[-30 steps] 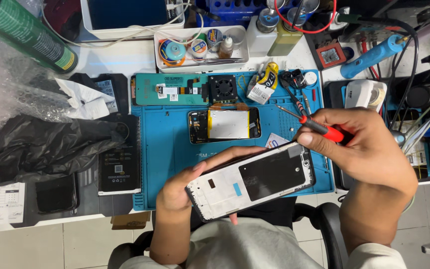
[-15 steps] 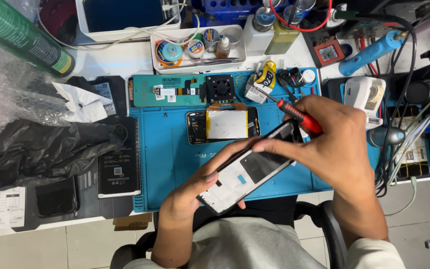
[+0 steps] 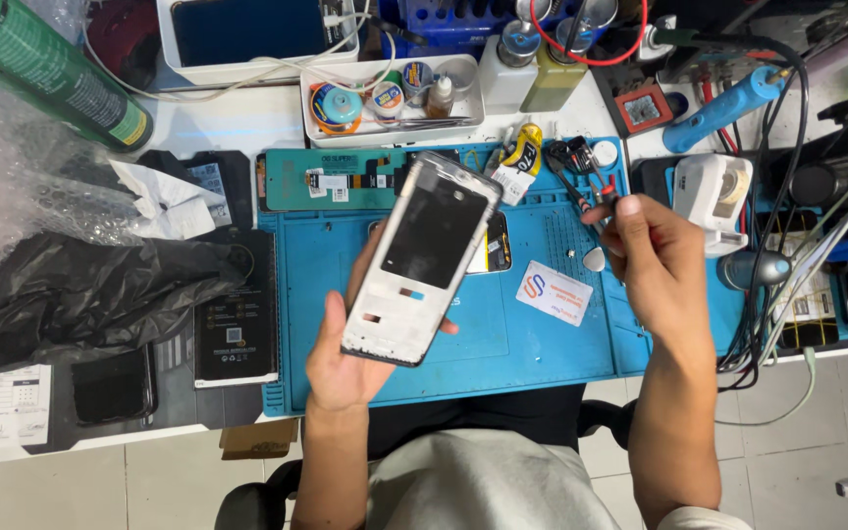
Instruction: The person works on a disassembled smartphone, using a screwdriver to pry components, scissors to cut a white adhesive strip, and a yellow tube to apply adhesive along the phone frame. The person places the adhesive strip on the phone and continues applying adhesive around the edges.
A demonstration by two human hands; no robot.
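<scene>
My left hand holds a white phone frame with a black middle panel, raised and tilted over the blue work mat. Behind the frame, an opened phone lies on the mat, mostly hidden. My right hand is off to the right above the mat, its fingers pinched on a small red-handled screwdriver. Only a bit of the handle shows. It is close to a cluster of small metal tools at the mat's far right corner.
A white card lies on the mat. A white tray of small jars sits behind it. At the left are a green can, a black plastic bag and a black box. A white device and cables crowd the right.
My left hand turned the phone frame from lying low and crosswise to raised and nearly upright. My right hand left the frame and moved right and away with the screwdriver.
</scene>
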